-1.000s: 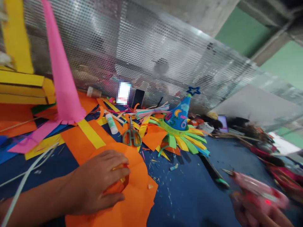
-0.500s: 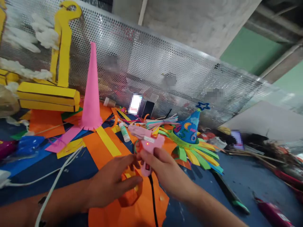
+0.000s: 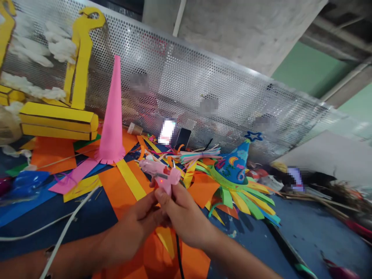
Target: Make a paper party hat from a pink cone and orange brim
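Observation:
A pink hot glue gun (image 3: 159,173) with a small red light is held up over the worktable, its nozzle toward the left. My right hand (image 3: 186,217) is closed around its handle. Fingers of my left hand (image 3: 135,224) press in at the lower handle, against the right hand; the grip itself is partly hidden. From below the hands a black cord (image 3: 178,254) runs down over orange paper (image 3: 157,263) with a yellow strip on it.
To the left stand a tall pink paper cone (image 3: 112,116) and yellow cardboard shapes (image 3: 58,120). A blue party hat (image 3: 232,166) with paper strips lies right. Behind is a perforated metal panel (image 3: 186,73); a white cord (image 3: 69,223) crosses my left forearm.
The glue gun has shifted left and turned, its light now lower in view. My left hand, earlier apart with fingers spread, has come in to the handle beside my right hand.

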Demonstrator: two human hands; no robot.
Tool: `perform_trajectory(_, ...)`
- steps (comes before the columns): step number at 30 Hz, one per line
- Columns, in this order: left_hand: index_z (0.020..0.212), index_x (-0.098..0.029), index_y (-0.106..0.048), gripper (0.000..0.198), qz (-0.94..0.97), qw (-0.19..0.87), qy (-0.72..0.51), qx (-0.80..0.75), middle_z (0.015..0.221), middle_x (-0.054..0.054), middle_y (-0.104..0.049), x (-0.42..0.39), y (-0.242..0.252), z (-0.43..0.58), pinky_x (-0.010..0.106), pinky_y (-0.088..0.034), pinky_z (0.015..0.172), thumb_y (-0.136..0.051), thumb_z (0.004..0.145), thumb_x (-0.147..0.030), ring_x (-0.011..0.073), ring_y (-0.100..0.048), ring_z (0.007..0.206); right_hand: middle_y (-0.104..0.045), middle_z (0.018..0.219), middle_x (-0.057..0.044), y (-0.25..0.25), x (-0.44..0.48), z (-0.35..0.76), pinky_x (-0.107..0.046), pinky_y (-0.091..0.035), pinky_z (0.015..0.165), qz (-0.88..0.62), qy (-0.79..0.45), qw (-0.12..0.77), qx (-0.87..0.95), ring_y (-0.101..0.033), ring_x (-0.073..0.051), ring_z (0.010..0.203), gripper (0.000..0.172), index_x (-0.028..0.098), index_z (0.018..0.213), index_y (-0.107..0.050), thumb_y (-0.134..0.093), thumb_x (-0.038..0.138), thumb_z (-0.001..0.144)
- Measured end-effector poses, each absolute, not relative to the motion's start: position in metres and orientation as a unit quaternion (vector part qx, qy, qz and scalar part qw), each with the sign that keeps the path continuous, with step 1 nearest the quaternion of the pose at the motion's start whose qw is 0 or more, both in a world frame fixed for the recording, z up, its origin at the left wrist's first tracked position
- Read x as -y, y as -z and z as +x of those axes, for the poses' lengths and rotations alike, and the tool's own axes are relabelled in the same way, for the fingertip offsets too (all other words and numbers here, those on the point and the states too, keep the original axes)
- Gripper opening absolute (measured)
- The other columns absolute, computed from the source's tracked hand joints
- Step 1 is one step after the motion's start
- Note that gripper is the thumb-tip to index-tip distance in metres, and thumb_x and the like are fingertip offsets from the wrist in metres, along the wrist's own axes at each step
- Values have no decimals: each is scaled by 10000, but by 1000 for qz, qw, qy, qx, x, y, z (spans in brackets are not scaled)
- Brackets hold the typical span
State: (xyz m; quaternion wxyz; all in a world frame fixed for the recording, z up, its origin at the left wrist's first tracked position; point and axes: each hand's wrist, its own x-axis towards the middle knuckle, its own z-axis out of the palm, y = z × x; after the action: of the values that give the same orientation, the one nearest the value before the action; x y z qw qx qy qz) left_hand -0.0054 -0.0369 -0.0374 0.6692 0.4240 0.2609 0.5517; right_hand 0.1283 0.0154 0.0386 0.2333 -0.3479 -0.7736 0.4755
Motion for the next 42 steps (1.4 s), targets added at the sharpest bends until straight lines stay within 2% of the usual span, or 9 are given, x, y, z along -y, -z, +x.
perform_trajectory(6,1287,-210,-598,425,449,640,-528,-331,1160,77,-672,38,29,-9,364,-538,919,-620,1012,-533,190,-648,954,-746,1061,-53,-81,-59,164,-342,-552,860,-270,-487,79,827,-684,-210,962,250,205,1103,-726,-691,395,944)
perform_trajectory(10,1163,-198,-594,397,497,574,-515,-398,1012,53,-676,38,24,-12,357,-517,909,-553,1029,-569,199,-650,921,-772,1135,-86,-94,-111,187,-366,-566,921,-353,-329,202,852,-718,-222,1027,308,198,1179,-729,-617,411,985)
perform_trajectory(16,1140,-206,-530,442,527,538,-497,-431,833,4,-630,43,23,-14,320,-509,819,-465,1040,-631,178,-638,801,-802,1124,-89,-81,-182,182,-347,-577,922,-419,-161,134,884,-746,-230,1024,243,176,1131,-771,-575,251,1008)
perform_trajectory(20,1099,-195,-497,554,578,575,-417,-401,754,-10,-563,49,23,-12,279,-477,632,-407,1006,-734,159,-588,658,-770,1135,-90,-64,-208,157,-397,-589,940,-434,-112,47,892,-727,-232,1030,176,167,1113,-751,-673,285,1009)
perform_trajectory(24,1032,-188,-501,606,631,559,-372,-389,816,13,-546,52,23,-10,275,-478,646,-388,977,-781,147,-562,670,-668,1338,-102,-55,-225,124,-468,-605,952,-430,-64,-3,900,-690,-250,1122,328,193,1306,-657,-668,376,1034)
perform_trajectory(29,976,-210,-474,479,664,534,-339,-399,782,16,-553,51,27,-13,276,-440,617,-399,1009,-682,163,-556,658,-658,1356,-107,-50,-237,91,-471,-604,956,-400,-34,-32,915,-686,-257,1137,344,195,1327,-648,-670,371,1032)
perform_trajectory(35,915,-244,-434,336,727,472,-310,-392,777,37,-590,45,32,-18,292,-385,561,-423,1014,-565,185,-552,637,-782,1091,-71,-65,-223,101,-342,-548,903,-377,-50,28,924,-720,-228,1004,167,200,1110,-770,-688,276,987)
perform_trajectory(40,942,-238,-465,364,760,434,-312,-369,818,64,-637,46,41,-19,304,-355,553,-375,1036,-578,183,-528,626,-759,867,-23,-106,-177,170,-279,-472,684,-412,-80,125,899,-669,-174,752,339,207,1261,-746,-604,298,967)
perform_trajectory(42,969,-233,-496,370,760,439,-301,-373,872,78,-662,48,41,-21,304,-379,583,-368,1047,-571,187,-543,660,-667,701,-2,-117,-155,202,-289,-452,677,-419,-80,216,878,-617,-177,702,323,195,1134,-793,-594,226,882)
